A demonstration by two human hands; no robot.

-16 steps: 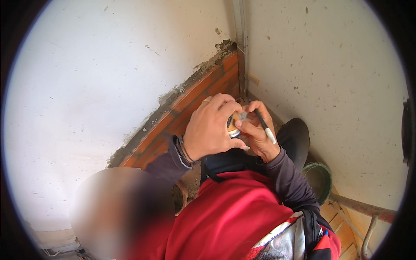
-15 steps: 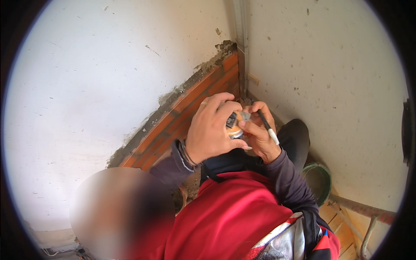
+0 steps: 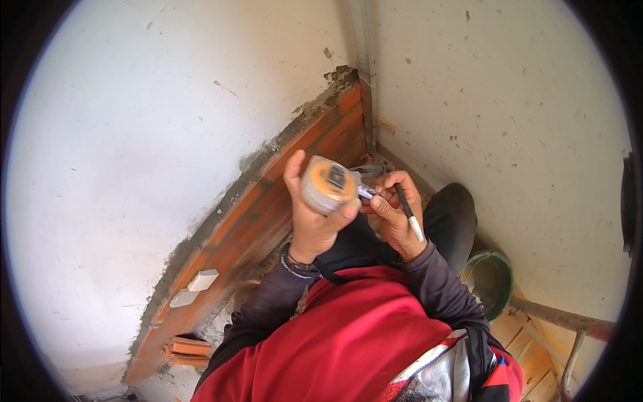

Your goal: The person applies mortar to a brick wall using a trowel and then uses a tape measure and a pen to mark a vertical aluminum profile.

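My left hand (image 3: 310,224) is turned palm up around a round tape measure (image 3: 323,199), its thumb along the near edge and its fingers behind. The case is orange in the middle, with a clear rim and a dark patch on its face; motion smears it. Facing it, my right hand (image 3: 402,231) pinches a short, shiny end piece (image 3: 370,192) at the case's right side. Across the same hand's fingers lies a black marker (image 3: 407,208) with a white end, pointing down toward my wrist.
A low brick wall (image 3: 268,194) with a rough mortar edge runs along the left, bearing two white boxes (image 3: 203,280). Loose bricks (image 3: 189,350) lie at its foot. A metal post (image 3: 367,87) stands in the corner. At right are a green bucket (image 3: 507,268) and a rusty metal bar (image 3: 562,317).
My left hand has rolled from back-up to palm-up, moving slightly left and bringing the tape measure's face into view. My right hand stays nearly in place. The blurred shape at lower left is gone.
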